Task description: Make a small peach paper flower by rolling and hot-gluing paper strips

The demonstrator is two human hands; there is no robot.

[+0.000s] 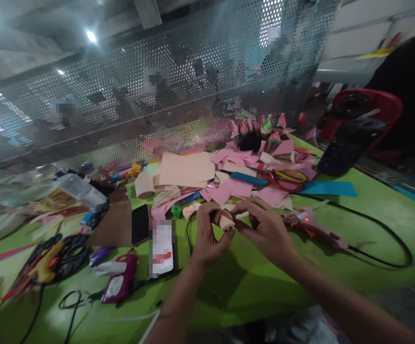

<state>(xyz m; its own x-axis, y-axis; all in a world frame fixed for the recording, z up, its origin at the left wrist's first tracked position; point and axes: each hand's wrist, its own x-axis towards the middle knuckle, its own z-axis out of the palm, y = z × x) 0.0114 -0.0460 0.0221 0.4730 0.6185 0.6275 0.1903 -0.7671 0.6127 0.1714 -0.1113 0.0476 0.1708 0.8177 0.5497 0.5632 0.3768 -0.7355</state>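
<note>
Above the green table, my left hand (205, 236) is closed around a small piece of rolled peach paper (226, 220) with a brown paper wrap. The roll's spiral end faces me. My right hand (267, 227) has its fingers bent and pinched at the right side of the same roll; its fingertips are partly hidden. Just right of that hand lies a pink glue gun (320, 229) with a small red light, its black cord curving to the right. Crumpled pale pink paper (192, 209) sits behind my left hand.
Pink paper scraps (232, 191), a peach sheet (186, 169), red-handled scissors (281, 181) and a blue cutter (248, 178) lie behind my hands. Two phones, a lit one (162, 248) and a dark one (140, 224), lie left. Finished paper cones (245, 128) stand at the back.
</note>
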